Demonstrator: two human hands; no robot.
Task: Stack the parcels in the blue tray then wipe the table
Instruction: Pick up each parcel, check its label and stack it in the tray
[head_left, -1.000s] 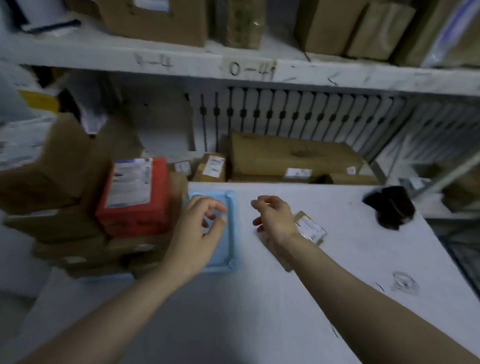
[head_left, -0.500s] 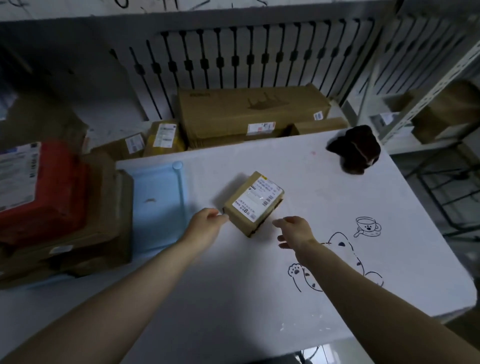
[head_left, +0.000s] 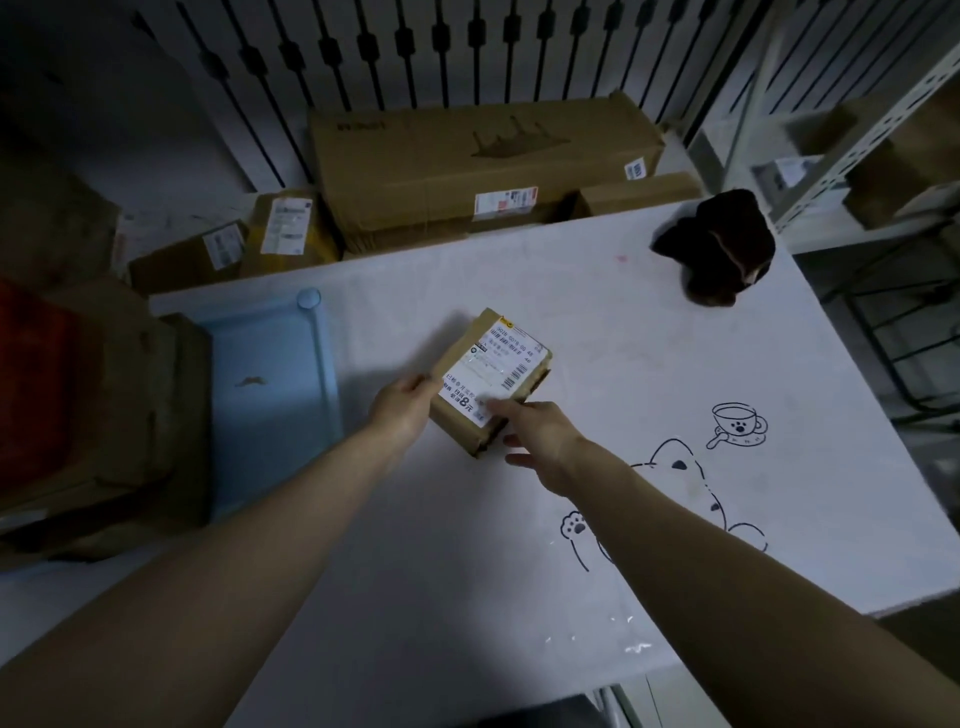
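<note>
A small brown parcel (head_left: 493, 374) with a white label lies on the white table (head_left: 597, 332), just right of the blue tray (head_left: 275, 395). My left hand (head_left: 402, 410) grips the parcel's near left side. My right hand (head_left: 540, 436) touches its near right corner, thumb on the label and fingers spread. The tray's left part holds a stack of brown parcels (head_left: 130, 426) with a red parcel (head_left: 36, 395) on top; its right part is bare. A dark brown cloth (head_left: 719, 249) lies bunched at the table's far right corner.
Behind the table, a long cardboard box (head_left: 483, 171) and smaller labelled boxes (head_left: 288, 228) sit on a lower shelf against a white grille. A metal rack (head_left: 857, 135) with boxes stands to the right. Cat and cup drawings (head_left: 737, 423) mark the tabletop.
My view has tilted down from the shelves to the table. Both hands left the tray area and closed in on the small parcel; the right hand now touches it.
</note>
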